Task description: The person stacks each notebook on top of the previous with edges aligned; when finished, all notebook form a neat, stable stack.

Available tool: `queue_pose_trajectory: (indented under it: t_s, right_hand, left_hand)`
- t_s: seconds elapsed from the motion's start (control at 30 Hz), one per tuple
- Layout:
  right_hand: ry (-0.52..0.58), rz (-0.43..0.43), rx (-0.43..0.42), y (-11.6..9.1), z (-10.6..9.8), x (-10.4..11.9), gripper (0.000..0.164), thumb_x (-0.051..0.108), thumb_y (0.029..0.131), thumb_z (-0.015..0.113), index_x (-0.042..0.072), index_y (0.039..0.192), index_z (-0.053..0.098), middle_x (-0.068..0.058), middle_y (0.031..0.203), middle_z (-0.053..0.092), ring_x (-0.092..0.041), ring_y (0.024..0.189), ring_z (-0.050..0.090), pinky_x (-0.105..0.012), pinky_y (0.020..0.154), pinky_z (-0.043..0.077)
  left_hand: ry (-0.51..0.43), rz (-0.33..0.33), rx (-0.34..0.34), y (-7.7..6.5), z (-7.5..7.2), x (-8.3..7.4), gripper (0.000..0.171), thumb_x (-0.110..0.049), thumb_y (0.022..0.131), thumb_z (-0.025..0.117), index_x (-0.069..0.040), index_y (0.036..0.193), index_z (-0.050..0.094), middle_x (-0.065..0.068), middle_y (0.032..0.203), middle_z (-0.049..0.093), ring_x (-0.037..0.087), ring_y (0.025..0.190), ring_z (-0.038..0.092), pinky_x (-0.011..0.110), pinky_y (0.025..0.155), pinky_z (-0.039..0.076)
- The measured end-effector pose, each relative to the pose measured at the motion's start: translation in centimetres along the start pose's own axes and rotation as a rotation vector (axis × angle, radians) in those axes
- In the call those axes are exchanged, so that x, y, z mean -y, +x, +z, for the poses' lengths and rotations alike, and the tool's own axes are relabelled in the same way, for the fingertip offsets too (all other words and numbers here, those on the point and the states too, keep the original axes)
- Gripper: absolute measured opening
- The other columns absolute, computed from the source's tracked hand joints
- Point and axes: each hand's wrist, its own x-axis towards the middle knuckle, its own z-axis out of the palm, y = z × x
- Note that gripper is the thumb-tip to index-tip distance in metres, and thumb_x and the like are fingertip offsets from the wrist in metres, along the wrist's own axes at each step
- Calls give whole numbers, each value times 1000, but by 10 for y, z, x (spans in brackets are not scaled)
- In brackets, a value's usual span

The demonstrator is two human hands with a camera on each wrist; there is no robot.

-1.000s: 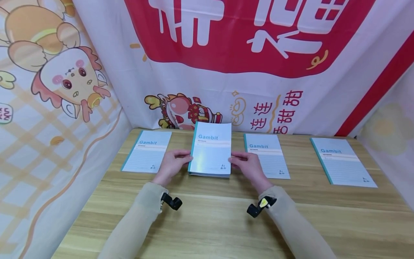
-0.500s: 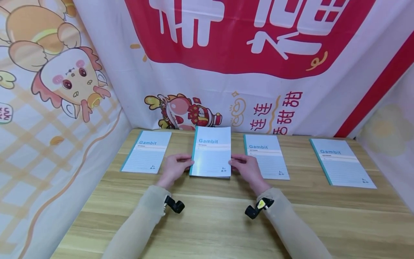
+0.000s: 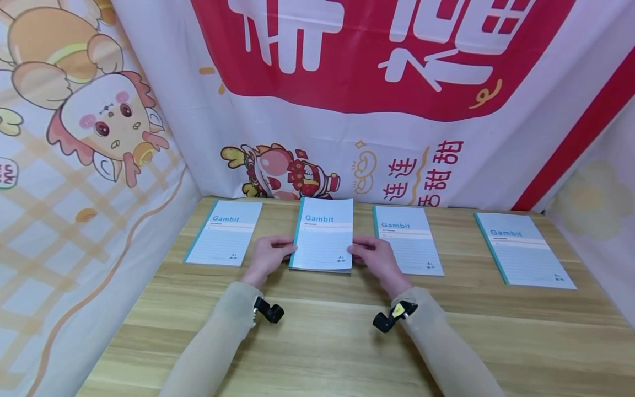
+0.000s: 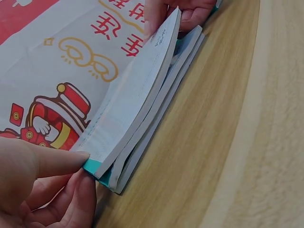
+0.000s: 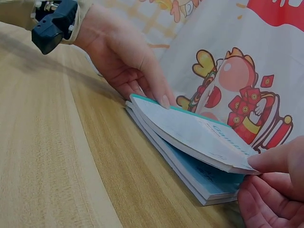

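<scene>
A white and pale-blue Gambit notebook [image 3: 322, 237] with a teal spine tops a small stack at the table's back middle. My left hand [image 3: 268, 256] pinches its spine side; in the left wrist view the thumb [image 4: 64, 164] lies on the teal corner, other fingers below it. On the opposite edge, my right hand [image 3: 374, 256] grips the same notebook between thumb and fingers. In the right wrist view that side is bowed up, leaving a wedge-shaped gap over the lower notebooks [image 5: 209, 178]. Those beneath lie flat on the table.
One matching notebook [image 3: 224, 232] lies left of the stack. Two others, a nearer one [image 3: 409, 240] and a farther one [image 3: 526, 251], lie to the right. Behind the wooden table [image 3: 317, 342] hangs a printed cloth [image 3: 198, 121].
The top notebook has come down onto the stack, its far edge dropping lower in view. Both hands have sunk slightly with it, keeping their hold on its sides.
</scene>
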Motion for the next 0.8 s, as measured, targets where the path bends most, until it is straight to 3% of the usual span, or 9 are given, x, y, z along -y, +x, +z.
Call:
queue_pose_trajectory:
  t_s: [0.4, 0.8]
  right_hand:
    - [-59, 29, -3, 0, 1, 2, 39, 16, 93, 77, 9, 130, 67, -7, 113, 70, -19, 100, 68, -34, 88, 58]
    - [-79, -11, -23, 3, 5, -2, 38, 8, 90, 78, 3, 127, 68, -11, 106, 69, -20, 93, 68, -30, 80, 60]
  left_hand:
    - [26, 16, 9, 1, 1, 0, 25, -14, 92, 78, -8, 117, 76, 9, 114, 72, 21, 101, 68, 35, 87, 58]
    - [57, 16, 7, -1, 0, -1, 25, -14, 93, 77, -9, 118, 76, 9, 117, 72, 22, 106, 67, 37, 90, 57]
